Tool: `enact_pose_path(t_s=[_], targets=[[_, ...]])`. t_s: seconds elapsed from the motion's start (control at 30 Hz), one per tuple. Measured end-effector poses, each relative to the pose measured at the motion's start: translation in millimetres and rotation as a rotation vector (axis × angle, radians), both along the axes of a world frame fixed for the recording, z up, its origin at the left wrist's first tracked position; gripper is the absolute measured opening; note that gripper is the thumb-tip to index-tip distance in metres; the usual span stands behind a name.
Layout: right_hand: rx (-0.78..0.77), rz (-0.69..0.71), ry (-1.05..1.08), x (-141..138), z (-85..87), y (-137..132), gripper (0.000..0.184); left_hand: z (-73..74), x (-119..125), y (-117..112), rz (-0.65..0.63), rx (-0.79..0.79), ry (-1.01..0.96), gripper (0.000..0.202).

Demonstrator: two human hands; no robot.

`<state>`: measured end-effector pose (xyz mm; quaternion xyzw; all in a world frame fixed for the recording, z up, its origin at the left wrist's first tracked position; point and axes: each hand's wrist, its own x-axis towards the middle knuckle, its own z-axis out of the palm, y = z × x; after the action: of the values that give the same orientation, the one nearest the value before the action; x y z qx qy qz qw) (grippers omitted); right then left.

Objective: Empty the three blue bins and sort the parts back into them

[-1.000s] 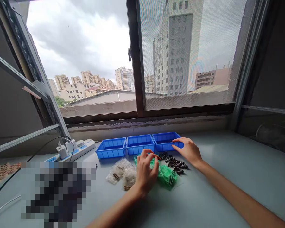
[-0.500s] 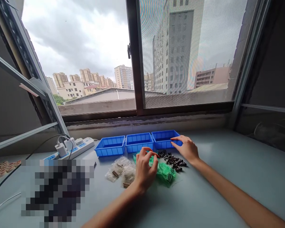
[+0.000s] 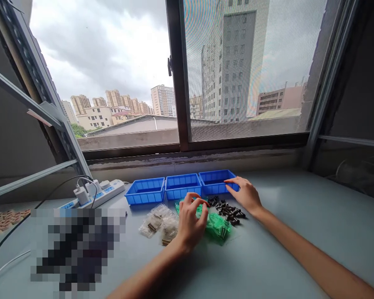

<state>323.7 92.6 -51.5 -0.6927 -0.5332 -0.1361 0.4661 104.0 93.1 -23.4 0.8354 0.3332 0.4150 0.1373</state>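
My left hand (image 3: 191, 220) hovers over or rests at the green plastic bags (image 3: 218, 226), its fingers curled and apart; nothing shows in its grasp. To its left lie clear plastic bags (image 3: 156, 220) with small metal pieces in them. A pile of dark screws (image 3: 229, 211) is spread between my two hands. My right hand (image 3: 247, 195) is at the front right corner of the right blue tray (image 3: 220, 189), thumb and forefinger apart. Whether it touches the tray, I cannot tell.
A middle blue tray (image 3: 183, 192) and a left blue tray (image 3: 146, 197) stand in the same row below the window. A white power strip (image 3: 112, 191) with plugs and cables lies at the left. Nearer, a blurred-out dark patch (image 3: 81, 245) covers part of the table.
The view has shifted very slightly. Both hands keep their places and finger shapes, and the trays, bags and screws lie as before.
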Motion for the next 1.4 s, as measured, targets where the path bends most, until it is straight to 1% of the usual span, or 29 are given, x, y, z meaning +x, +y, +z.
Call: enact_pose_path(t_s=[0.27, 0.47, 0.6, 0.67, 0.73, 0.83, 0.93, 1.0, 1.07, 1.2, 1.3, 1.4], targets=[[0.018, 0.0, 0.006, -3.6, 0.9, -0.5, 0.02, -0.2, -0.2, 1.8, -0.001, 0.008, -0.003, 0.021], [-0.014, 0.005, 0.012, -6.3, 5.3, -3.7, 0.02, 8.5, -5.9, 12.8, 0.094, 0.034, -0.053, 0.022], [-0.042, -0.025, 0.021, -9.7, 8.6, -5.9, 0.023, 16.0, -15.3, 28.5, 0.248, 0.12, 0.003, 0.022], [-0.027, -0.026, 0.015, -9.8, 9.4, -6.1, 0.025, 19.1, -22.1, 38.7, 0.346, 0.133, 0.079, 0.03], [0.001, -0.029, -0.001, -7.8, 9.2, -5.5, 0.025, 21.1, -29.7, 48.7, 0.442, 0.089, 0.166, 0.038], [0.028, -0.053, -0.022, -2.4, 6.1, -2.9, 0.025, 22.1, -39.5, 60.0, 0.585, -0.018, 0.286, 0.046], [-0.006, -0.096, 0.008, 2.3, 0.4, 0.9, 0.034, 21.4, -44.7, 64.6, 0.666, -0.119, 0.378, 0.049], [-0.061, -0.114, 0.054, 3.1, -3.0, 2.9, 0.041, 20.9, -45.7, 64.7, 0.669, -0.152, 0.414, 0.048], [-0.105, -0.106, 0.092, 2.3, -4.4, 3.6, 0.043, 20.7, -45.6, 63.7, 0.66, -0.156, 0.431, 0.047], [-0.154, -0.072, 0.125, -1.3, -1.4, 1.5, 0.04, 20.4, -45.2, 62.1, 0.657, -0.162, 0.442, 0.049], [-0.19, -0.08, 0.124, -2.8, 1.0, -0.3, 0.038, 19.7, -45.4, 62.7, 0.652, -0.164, 0.439, 0.049], [-0.191, -0.1, 0.093, -4.0, 1.1, -1.5, 0.034, 19.1, -45.7, 64.1, 0.654, -0.165, 0.439, 0.048]])
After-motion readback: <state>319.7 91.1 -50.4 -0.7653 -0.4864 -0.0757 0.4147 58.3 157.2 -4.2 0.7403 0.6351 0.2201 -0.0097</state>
